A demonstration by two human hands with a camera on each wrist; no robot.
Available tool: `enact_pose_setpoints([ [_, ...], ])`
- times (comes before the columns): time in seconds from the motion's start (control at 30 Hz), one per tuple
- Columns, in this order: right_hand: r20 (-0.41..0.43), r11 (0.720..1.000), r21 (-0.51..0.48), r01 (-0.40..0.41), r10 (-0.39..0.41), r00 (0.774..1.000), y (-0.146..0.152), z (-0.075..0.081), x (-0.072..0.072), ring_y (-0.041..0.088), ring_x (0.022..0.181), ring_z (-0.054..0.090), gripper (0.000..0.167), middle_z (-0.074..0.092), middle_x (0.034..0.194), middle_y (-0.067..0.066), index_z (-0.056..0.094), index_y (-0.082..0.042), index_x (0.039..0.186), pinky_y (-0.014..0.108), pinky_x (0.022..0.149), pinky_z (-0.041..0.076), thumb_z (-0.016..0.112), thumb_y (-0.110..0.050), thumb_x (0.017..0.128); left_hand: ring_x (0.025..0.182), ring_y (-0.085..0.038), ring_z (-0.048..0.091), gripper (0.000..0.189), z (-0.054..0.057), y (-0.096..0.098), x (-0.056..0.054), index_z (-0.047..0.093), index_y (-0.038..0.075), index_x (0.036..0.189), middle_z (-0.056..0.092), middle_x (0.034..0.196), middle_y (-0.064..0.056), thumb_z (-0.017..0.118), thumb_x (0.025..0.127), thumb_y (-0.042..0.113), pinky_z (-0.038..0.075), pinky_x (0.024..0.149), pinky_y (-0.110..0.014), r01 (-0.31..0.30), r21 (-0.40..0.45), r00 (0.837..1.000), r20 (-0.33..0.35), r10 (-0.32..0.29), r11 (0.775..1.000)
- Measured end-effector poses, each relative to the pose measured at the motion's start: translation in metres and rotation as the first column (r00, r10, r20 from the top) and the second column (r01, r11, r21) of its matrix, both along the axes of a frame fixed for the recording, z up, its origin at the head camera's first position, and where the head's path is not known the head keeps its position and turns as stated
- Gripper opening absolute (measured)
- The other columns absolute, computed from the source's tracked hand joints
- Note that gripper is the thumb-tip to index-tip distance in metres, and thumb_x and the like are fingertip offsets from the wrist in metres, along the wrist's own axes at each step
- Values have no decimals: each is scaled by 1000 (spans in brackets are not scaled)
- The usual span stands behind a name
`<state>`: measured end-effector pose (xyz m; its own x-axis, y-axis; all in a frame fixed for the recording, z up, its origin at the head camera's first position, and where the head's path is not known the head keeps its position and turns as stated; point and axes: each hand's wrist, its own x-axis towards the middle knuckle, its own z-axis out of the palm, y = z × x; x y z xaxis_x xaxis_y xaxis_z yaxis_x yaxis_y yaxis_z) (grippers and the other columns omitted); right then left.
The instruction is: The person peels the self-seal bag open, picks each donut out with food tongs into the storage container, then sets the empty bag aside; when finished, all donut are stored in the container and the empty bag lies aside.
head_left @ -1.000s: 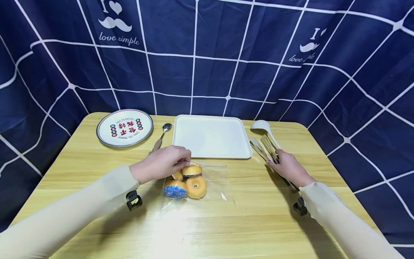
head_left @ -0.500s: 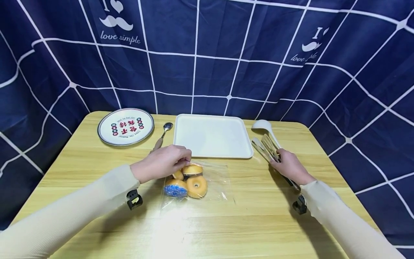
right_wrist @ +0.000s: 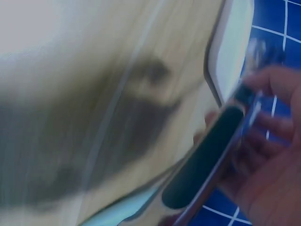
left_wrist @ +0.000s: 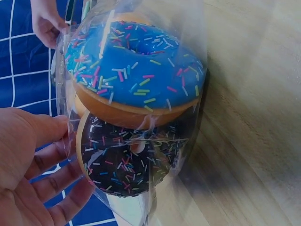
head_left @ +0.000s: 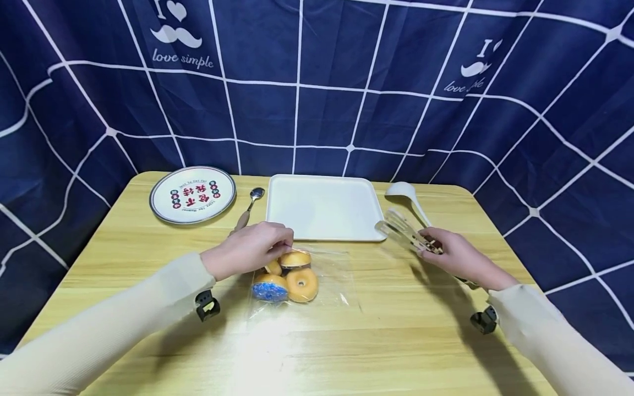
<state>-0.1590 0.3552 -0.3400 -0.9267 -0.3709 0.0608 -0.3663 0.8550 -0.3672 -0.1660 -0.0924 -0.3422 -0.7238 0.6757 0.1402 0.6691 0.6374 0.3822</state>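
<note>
My left hand [head_left: 255, 247] pinches the top edge of a clear plastic bag [head_left: 332, 275] with several doughnuts [head_left: 302, 285] inside. The left wrist view shows a blue-iced doughnut [left_wrist: 136, 66] above a chocolate-iced one [left_wrist: 127, 160], both with sprinkles, and the thumb and fingers of my left hand [left_wrist: 37, 165] at the bag's edge. My right hand [head_left: 460, 256] grips a pair of tongs [head_left: 403, 231] above the table, their ends near the tray's front right corner. A dark grip on the tongs' handle [right_wrist: 207, 157] shows, blurred, in the right wrist view.
A white rectangular tray [head_left: 324, 209] lies behind the bag. To its left are a spoon [head_left: 250, 206] and a round plate [head_left: 193, 195] with red lettering. A white ladle [head_left: 403, 191] lies right of the tray. Blue gridded cloth [head_left: 327, 110] hangs behind the wooden table [head_left: 371, 352].
My right hand has lifted the tongs and drawn them a little toward me and to the right; their ends have swung left toward the tray. My left hand and the bag look unchanged.
</note>
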Motion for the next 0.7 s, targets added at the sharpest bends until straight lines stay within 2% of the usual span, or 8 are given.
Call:
enact_pose_setpoints([
  [0.1, 51, 995, -29, -95, 97, 994, 1, 2, 5, 17, 99, 70, 38, 74, 117, 17, 65, 4, 129, 33, 82, 58, 75, -10, 95, 74, -5, 56, 13, 0, 0, 0, 67, 21, 90, 61, 82, 12, 70, 101, 13, 44, 93, -52, -16, 3, 1000, 6, 16, 1000],
  [0.23, 61, 972, -74, -221, 226, 972, 1, 0, 10, 0, 90, 64, 33, 74, 106, 5, 68, 1, 123, 27, 74, 57, 77, -4, 91, 75, -5, 55, 14, -1, -2, 0, 67, 20, 91, 61, 82, 10, 70, 101, 11, 48, 88, -46, -4, 13, 1000, 2, 4, 1000],
  [0.3, 62, 958, -90, -272, 278, 959, -1, -1, 12, -3, 88, 62, 32, 74, 102, 1, 69, 1, 121, 26, 72, 56, 78, -2, 90, 75, -5, 55, 14, -1, -2, 1, 67, 20, 91, 61, 82, 11, 70, 100, 11, 47, 91, -50, -4, 10, 1000, 0, 4, 1000],
  [0.4, 78, 943, -92, -321, 328, 941, -6, -3, 15, -3, 89, 60, 33, 74, 102, 0, 70, 1, 122, 25, 73, 54, 78, -4, 90, 74, -5, 55, 14, -1, -2, 0, 67, 20, 90, 61, 82, 11, 70, 100, 11, 46, 91, -51, -3, 11, 1000, -5, 3, 1000],
  [0.57, 54, 926, -78, -368, 373, 926, -21, -8, 19, 2, 90, 61, 37, 74, 107, 3, 69, -1, 130, 27, 75, 54, 76, -5, 93, 74, -5, 54, 13, -2, -2, -1, 67, 17, 90, 61, 82, 8, 70, 100, 9, 50, 79, -36, 24, 24, 999, -23, -24, 999],
  [0.7, 49, 924, -79, -374, 378, 924, -35, -13, 19, 7, 92, 65, 38, 75, 111, 3, 68, -5, 133, 30, 77, 55, 74, -7, 96, 73, -5, 54, 12, -2, -2, -1, 67, 19, 91, 61, 82, 10, 70, 101, 12, 48, 84, -42, 13, 19, 1000, -22, -12, 1000],
])
